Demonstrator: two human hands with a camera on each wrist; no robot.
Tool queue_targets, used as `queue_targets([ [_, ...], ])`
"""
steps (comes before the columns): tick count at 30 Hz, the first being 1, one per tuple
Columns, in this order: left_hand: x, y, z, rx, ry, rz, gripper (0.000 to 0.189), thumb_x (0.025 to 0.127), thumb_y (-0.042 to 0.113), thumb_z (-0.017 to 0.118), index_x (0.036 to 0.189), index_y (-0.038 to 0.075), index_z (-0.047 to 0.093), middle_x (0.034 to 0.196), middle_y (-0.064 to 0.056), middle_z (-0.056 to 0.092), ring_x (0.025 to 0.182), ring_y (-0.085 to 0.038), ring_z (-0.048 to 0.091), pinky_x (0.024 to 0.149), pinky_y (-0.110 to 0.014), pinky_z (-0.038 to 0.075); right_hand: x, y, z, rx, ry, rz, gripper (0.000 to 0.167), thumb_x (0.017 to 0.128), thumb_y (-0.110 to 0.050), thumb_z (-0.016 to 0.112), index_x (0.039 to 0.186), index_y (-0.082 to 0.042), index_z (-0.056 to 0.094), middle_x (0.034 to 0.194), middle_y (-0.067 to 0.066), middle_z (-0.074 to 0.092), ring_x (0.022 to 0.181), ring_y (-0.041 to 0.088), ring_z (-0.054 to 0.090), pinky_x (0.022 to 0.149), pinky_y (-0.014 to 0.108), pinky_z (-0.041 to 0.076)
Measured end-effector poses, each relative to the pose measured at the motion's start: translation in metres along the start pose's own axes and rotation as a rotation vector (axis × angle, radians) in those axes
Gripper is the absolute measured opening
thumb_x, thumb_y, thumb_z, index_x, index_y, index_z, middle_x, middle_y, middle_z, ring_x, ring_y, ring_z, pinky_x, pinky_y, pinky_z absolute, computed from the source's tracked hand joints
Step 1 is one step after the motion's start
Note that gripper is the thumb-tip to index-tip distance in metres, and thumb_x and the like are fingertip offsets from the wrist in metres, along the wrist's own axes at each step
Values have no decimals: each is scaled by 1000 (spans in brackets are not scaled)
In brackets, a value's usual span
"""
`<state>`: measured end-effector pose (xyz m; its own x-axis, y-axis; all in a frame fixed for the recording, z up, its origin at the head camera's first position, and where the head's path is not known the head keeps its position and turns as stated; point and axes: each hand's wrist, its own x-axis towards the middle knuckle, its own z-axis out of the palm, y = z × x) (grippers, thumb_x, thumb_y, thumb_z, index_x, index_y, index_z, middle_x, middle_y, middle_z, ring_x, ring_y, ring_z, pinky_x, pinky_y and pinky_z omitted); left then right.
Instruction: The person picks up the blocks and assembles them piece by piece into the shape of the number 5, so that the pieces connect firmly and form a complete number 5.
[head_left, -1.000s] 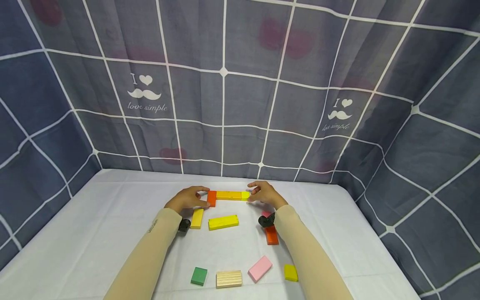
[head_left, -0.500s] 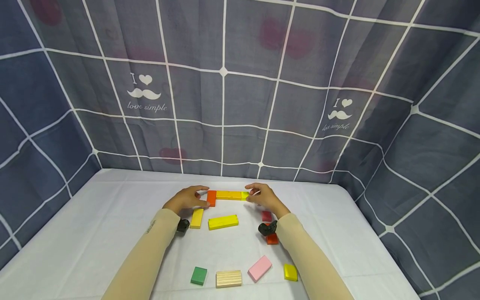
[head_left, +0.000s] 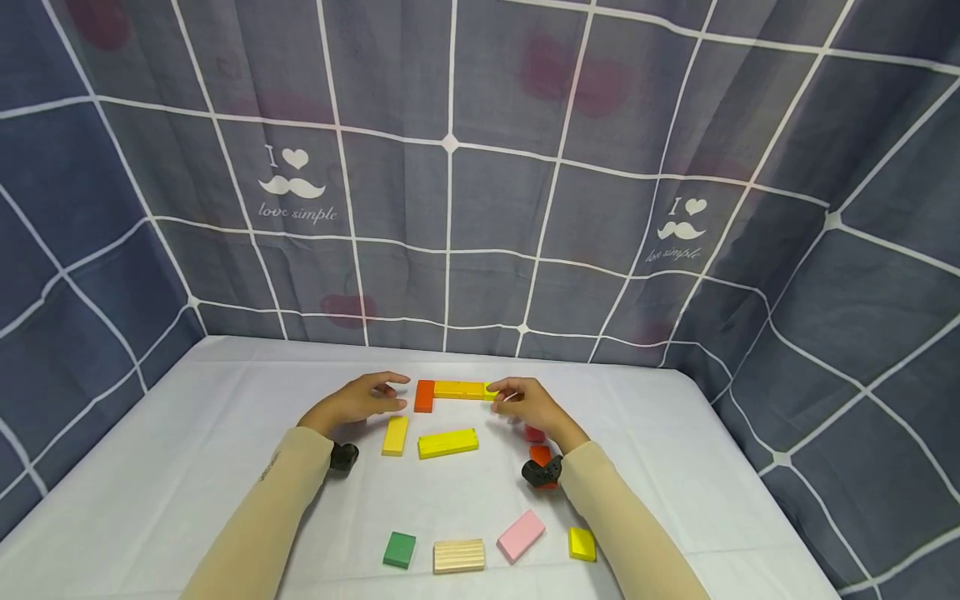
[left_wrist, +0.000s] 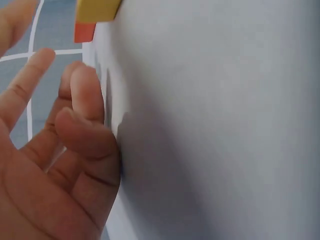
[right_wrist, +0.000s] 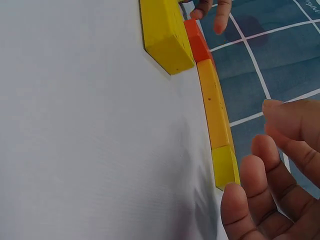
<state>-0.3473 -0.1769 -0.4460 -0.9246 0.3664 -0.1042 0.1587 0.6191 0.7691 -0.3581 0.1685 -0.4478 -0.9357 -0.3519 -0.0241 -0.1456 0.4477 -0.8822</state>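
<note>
A row of wooden blocks lies near the table's far edge: a red-orange block (head_left: 424, 396) crosswise at the left, an orange-yellow block (head_left: 459, 390) in the middle and a small yellow block (right_wrist: 225, 165) at the right end. My left hand (head_left: 356, 402) is just left of the red-orange block, apart from it, with fingers loosely bent and nothing held. My right hand (head_left: 534, 407) is at the row's right end, its fingertips beside the small yellow block and thumb spread apart from the fingers. It partly hides that block in the head view.
Nearer lie a yellow block (head_left: 394, 436) and a longer yellow block (head_left: 447, 443). A dark red block (head_left: 534, 434) and a red-orange block (head_left: 540, 454) lie below my right wrist. Green (head_left: 399, 550), ridged wooden (head_left: 459, 556), pink (head_left: 521, 536) and yellow (head_left: 582, 544) blocks lie in front.
My left hand has left the red-orange block and drawn back to the left. My right hand has shifted slightly left and nearer along the row's end. The row looks unmoved.
</note>
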Motion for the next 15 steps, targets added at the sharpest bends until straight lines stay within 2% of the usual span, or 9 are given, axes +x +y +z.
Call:
queue_targets([
  [2, -4, -2, -2, -10, -9, 5, 56, 103, 26, 75, 151, 2, 58, 137, -24, 63, 122, -40, 59, 97, -49, 57, -2, 1, 1, 18, -20, -7, 35, 98, -4, 77, 131, 5, 72, 99, 3, 68, 80, 15, 60, 71, 26, 53],
  [8, -15, -5, -6, -31, -30, 43, 53, 102, 24, 77, 147, 0, 63, 133, -21, 65, 118, -37, 64, 98, -49, 58, -8, 4, 5, 63, -82, -63, 36, 98, -2, 74, 132, 10, 69, 98, 3, 69, 81, 16, 63, 72, 25, 54],
  [15, -28, -5, -7, -45, -62, 69, 64, 95, 22, 84, 150, 0, 59, 136, -20, 65, 122, -38, 61, 109, -58, 49, -14, 5, 8, 117, -146, -75, 39, 97, -1, 72, 134, 12, 67, 100, 5, 71, 82, 17, 63, 71, 23, 55],
])
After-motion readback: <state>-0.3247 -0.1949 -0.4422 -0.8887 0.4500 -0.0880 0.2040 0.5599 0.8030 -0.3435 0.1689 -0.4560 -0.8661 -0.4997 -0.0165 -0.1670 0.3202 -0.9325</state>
